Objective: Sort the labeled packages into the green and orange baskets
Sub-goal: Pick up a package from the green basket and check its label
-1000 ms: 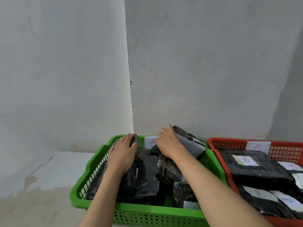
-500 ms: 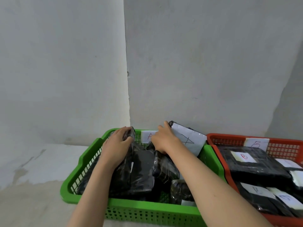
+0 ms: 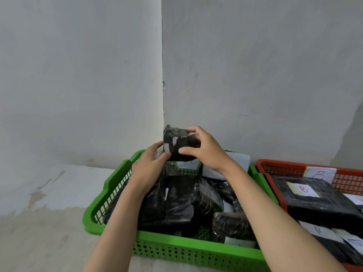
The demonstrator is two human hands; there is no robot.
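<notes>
Package [image 3: 179, 145] sits lifted above the green basket's [image 3: 115, 180] far edge, pinched between your left hand [image 3: 149, 165] and right hand [image 3: 204, 150]; find its label, then drop it in the matching basket.

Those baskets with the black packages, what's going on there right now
A person is sorting black wrapped packages. Both hands, the left hand and the right hand, hold one small black package up above the far end of the green basket, which is already full of similar packages. Beside it on the right, the orange basket holds packages with labels marked B. The lifted package's own letter can't be read.
</notes>
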